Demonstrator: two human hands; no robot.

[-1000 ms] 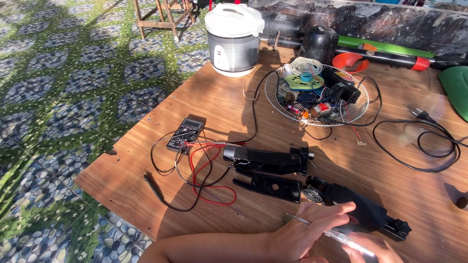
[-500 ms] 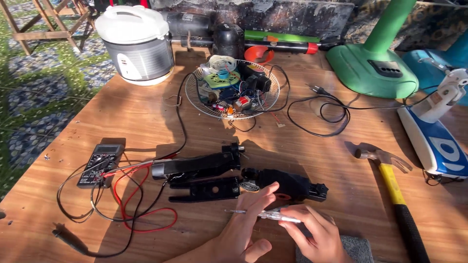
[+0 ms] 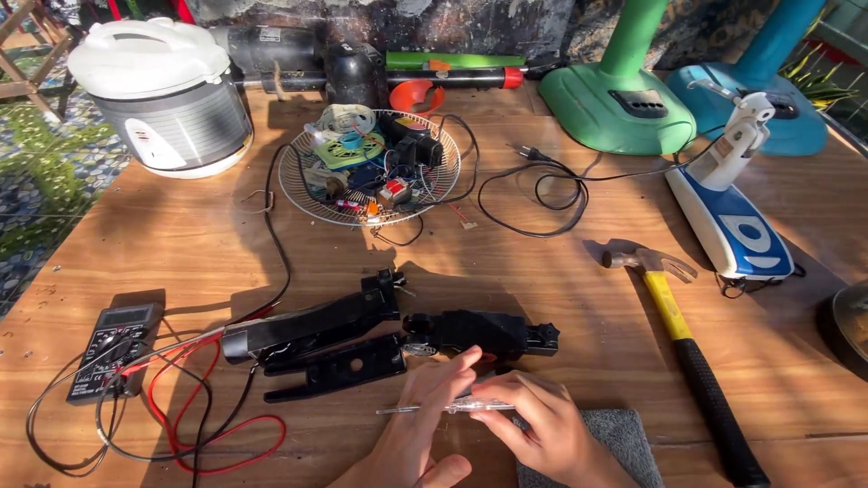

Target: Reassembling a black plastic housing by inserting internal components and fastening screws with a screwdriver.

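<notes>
Low over the bench [image 3: 579, 289], the left hand [image 3: 418, 434] and right hand [image 3: 542, 429] both pinch a thin clear-handled screwdriver [image 3: 448, 408] lying crosswise between them, just short of the black dismantled tool body [image 3: 479, 333], with the wire basket [image 3: 369, 176] well beyond.

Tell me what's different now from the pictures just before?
Mostly the view swung right: the hammer, iron and green fan base came into sight. The left hand and right hand went on holding the thin screwdriver level between them. The black casing parts, meter and rice cooker did not move.
</notes>
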